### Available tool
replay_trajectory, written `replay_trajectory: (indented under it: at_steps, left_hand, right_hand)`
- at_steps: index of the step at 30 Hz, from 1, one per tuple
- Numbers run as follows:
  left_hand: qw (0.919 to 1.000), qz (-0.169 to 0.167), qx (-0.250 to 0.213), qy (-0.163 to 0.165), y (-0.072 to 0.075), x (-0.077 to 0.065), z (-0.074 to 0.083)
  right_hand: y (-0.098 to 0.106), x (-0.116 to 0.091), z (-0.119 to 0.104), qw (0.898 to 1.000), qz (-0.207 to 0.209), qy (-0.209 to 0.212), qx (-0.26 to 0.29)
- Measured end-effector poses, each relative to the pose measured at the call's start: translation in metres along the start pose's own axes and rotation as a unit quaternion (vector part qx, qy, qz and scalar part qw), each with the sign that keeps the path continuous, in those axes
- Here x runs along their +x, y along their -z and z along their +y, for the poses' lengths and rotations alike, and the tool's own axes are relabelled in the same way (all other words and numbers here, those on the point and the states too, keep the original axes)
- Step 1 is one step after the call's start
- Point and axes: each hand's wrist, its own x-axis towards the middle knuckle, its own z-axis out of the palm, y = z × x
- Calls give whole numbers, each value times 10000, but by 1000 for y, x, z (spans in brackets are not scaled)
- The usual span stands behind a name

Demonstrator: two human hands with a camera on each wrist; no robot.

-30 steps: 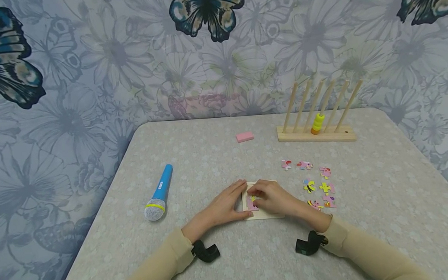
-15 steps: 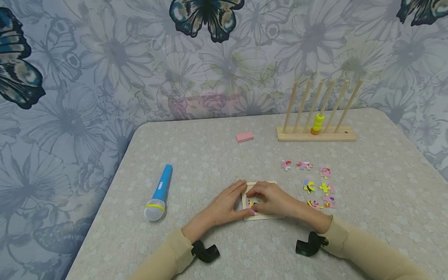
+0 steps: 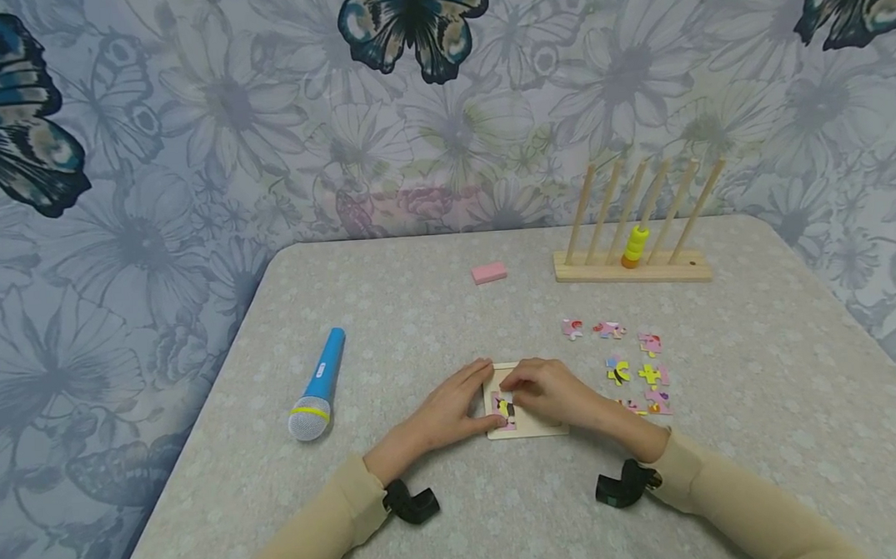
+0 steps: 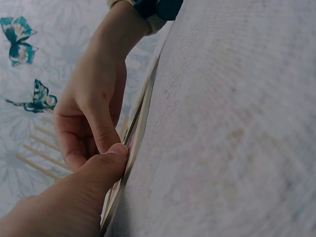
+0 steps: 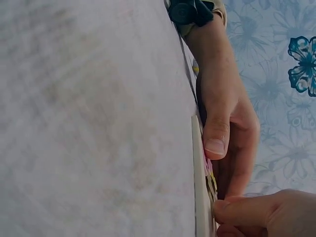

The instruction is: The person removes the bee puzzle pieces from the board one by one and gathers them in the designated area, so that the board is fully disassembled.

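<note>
A small light wooden puzzle frame (image 3: 537, 428) lies on the table in front of me, with pink, yellow and black jigsaw pieces (image 3: 504, 414) in its left part. My left hand (image 3: 446, 409) steadies the frame's left side, thumb on the near corner and straight fingers at the far corner. Over the frame, my right hand (image 3: 550, 392) has its thumb and bent fingers on a jigsaw piece at the left, partly hidden by the fingertips. The left wrist view shows the left thumb (image 4: 106, 165) on the frame's edge beside the right hand (image 4: 91, 108).
Several loose jigsaw pieces (image 3: 651, 375) lie to the right of the frame. A blue toy microphone (image 3: 321, 385) is at the left. Farther back are a pink block (image 3: 489, 273) and a wooden peg stand (image 3: 635, 273) with yellow and orange beads.
The right fingers have shifted on the frame and drawn slightly up and right, showing more of the pieces at its left. The left hand stays where it was.
</note>
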Motion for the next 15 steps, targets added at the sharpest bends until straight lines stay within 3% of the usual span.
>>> replay_trajectory:
  at_steps: [4, 10, 15]
  left_hand:
    - [10000, 6, -1, -19, 0, 0, 0]
    - [10000, 19, -5, -26, 2, 0, 2]
    - [10000, -23, 47, -18, 2, 0, 2]
  right_hand:
    - [-1, 2, 4, 9997, 114, 106, -175]
    - [1, 5, 8, 9992, 193, -122, -331]
    - [5, 5, 9, 9991, -64, -37, -422]
